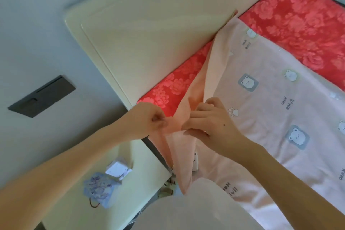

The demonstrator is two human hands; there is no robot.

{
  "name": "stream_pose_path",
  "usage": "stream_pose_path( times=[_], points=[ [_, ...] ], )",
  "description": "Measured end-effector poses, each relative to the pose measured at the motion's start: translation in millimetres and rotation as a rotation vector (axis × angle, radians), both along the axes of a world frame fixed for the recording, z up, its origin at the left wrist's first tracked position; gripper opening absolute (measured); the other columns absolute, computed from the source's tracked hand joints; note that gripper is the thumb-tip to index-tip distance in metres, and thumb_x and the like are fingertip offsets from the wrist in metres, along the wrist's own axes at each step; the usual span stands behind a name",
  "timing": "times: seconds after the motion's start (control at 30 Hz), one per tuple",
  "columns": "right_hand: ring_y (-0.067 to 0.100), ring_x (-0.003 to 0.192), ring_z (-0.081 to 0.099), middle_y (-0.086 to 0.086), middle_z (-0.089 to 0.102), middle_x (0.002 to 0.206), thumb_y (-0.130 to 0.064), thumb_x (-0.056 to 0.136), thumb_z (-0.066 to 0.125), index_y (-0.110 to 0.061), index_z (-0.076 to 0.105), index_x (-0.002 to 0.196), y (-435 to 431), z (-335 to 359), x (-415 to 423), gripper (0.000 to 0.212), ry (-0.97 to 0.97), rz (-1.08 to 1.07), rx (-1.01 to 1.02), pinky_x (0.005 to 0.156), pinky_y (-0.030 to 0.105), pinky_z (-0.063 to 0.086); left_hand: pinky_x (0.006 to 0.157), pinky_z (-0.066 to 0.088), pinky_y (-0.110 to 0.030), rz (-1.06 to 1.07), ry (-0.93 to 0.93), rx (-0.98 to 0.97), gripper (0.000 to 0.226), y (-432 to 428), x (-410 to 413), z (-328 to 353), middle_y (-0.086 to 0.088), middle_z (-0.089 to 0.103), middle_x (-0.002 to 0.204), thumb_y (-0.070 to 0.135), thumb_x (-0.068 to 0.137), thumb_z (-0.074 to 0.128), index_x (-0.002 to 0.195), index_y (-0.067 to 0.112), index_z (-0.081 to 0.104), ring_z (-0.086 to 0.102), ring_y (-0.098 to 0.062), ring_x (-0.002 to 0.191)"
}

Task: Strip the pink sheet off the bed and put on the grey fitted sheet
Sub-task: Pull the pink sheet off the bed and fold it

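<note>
A pink sheet point(261, 102) printed with bear patches lies folded back across the bed, baring a red flowered mattress cover point(302, 24). At the bed's near corner my left hand point(149, 119) pinches the sheet's peach-coloured underside edge. Right beside it my right hand point(211, 121) grips the same bunched corner, fingers curled into the fabric. Part of the sheet hangs down the bed's side below my hands. No grey fitted sheet is in view.
A cream headboard point(158, 24) runs along the bed's far side. A cream bedside table point(130, 188) below my left arm carries a white charger point(117, 170) and a blue patterned pouch point(99, 190). A dark wall panel point(43, 97) sits at the left.
</note>
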State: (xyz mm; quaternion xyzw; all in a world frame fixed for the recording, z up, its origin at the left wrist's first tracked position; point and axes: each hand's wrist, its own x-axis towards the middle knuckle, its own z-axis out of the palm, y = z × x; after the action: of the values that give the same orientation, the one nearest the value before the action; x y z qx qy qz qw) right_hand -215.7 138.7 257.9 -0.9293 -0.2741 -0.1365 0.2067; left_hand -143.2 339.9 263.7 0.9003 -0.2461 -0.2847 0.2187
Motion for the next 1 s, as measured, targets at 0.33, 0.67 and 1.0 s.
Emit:
stream_pose_path(
  times=[0.33,0.67,1.0],
  points=[
    [0.012,0.054,0.058,-0.010,0.063,0.063,-0.035,0.083,0.051,-0.025,0.075,0.078,-20.4,37.9,-58.8,0.026,0.217,-0.309,0.025,0.052,0.018,0.037,0.051,0.040,-0.018,0.355,0.417,-0.157,0.015,-1.6,-27.7,31.6,-0.009,0.053,0.070,0.014,0.082,0.071,0.072,0.004,0.065,0.048,-0.015,0.058],
    [0.008,0.056,0.053,-0.001,0.062,0.058,-0.037,0.075,0.071,-0.014,0.065,0.061,-8.9,47.7,-88.1,0.028,0.474,-0.823,0.547,0.059,0.018,0.041,0.052,0.048,-0.010,0.188,0.183,-0.316,0.008,-81.7,-64.4,38.3,-0.016,0.066,0.093,0.016,0.091,0.059,0.090,0.009,0.063,0.057,-0.008,0.071],
    [0.015,0.060,0.056,0.000,0.065,0.067,0.003,0.083,0.053,-0.013,0.049,0.101,-15.9,52.5,-149.2,0.025,0.249,-1.175,0.560,0.061,0.031,0.046,0.076,0.058,-0.047,0.101,0.495,-0.369,0.033,-130.0,-82.8,48.8,-0.014,0.067,0.079,0.006,0.069,0.081,0.095,0.007,0.060,0.070,-0.027,0.080]
  ],
)
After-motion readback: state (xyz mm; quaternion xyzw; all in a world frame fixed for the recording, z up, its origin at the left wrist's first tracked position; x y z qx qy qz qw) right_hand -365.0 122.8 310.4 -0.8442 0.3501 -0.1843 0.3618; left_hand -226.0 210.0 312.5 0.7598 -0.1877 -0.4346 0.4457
